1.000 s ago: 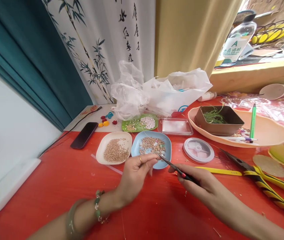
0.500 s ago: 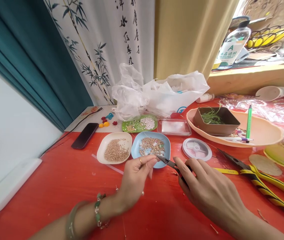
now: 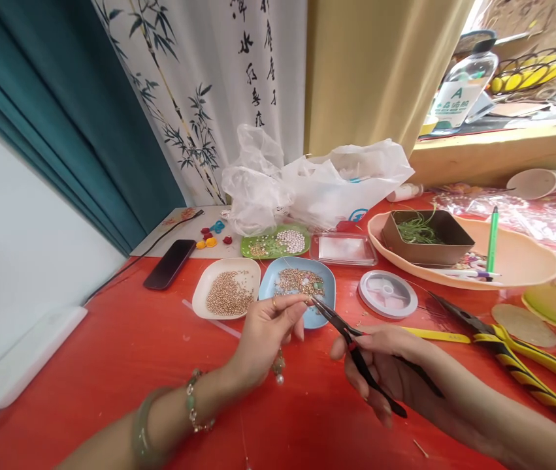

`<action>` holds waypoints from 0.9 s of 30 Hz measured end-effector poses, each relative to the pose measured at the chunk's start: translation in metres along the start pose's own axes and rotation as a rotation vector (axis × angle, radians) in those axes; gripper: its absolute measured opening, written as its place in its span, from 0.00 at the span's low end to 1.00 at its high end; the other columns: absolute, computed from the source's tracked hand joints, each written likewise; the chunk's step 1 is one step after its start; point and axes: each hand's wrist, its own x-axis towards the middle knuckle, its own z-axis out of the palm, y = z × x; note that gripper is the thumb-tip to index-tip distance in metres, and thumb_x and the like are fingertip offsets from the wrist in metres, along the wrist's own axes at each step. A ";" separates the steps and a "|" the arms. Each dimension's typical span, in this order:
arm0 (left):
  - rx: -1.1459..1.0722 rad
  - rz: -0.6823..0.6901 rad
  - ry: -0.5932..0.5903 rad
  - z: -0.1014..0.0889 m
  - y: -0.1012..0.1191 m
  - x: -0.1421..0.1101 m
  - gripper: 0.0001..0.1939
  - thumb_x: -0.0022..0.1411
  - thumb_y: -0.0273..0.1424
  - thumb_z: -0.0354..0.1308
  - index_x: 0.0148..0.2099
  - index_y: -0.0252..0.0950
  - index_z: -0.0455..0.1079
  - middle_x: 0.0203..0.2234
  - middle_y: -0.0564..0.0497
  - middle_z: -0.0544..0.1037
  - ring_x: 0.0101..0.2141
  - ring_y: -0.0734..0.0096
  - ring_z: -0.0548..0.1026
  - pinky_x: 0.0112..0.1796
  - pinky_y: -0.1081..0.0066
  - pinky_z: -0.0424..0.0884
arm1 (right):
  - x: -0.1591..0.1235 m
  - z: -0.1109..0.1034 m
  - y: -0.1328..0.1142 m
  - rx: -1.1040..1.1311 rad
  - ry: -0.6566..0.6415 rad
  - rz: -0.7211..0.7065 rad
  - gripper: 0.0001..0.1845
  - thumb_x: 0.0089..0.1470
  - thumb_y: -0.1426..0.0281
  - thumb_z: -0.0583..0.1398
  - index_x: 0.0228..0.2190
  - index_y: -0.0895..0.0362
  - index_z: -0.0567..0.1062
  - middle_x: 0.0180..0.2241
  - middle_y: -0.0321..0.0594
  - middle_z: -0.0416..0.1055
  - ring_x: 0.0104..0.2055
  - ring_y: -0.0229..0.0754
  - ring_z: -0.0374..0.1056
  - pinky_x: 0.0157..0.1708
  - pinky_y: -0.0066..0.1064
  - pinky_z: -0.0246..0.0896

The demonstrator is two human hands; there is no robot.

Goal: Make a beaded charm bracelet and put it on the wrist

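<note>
Pliers [image 3: 335, 320] grasped in right hand [image 3: 408, 346], tips at left fingertips; left hand [image 3: 262, 334] pinching beaded piece [image 3: 278, 364]; seemingly fine pliers work; calls for steady pinch, aligned tips.

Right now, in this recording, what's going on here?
Someone is doing fine beadwork by hand. The left hand pinches a tiny piece, too small to identify, near a light-blue dish of gold-coloured beads. The right hand holds slim black-handled metal pliers, their tips right at the left fingertips. A short beaded dangle with a white pearl-like end shows below the left hand. A cream dish of similar beads and larger yellow-and-black pliers rest on the red tabletop.
</note>
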 end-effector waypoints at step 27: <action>0.164 0.158 0.018 -0.003 -0.003 -0.003 0.09 0.55 0.35 0.56 0.33 0.39 0.75 0.13 0.58 0.66 0.18 0.81 0.61 0.30 0.75 0.63 | 0.001 0.000 -0.002 -0.458 0.195 -0.058 0.16 0.51 0.61 0.53 0.27 0.62 0.69 0.15 0.29 0.55 0.16 0.30 0.47 0.16 0.25 0.40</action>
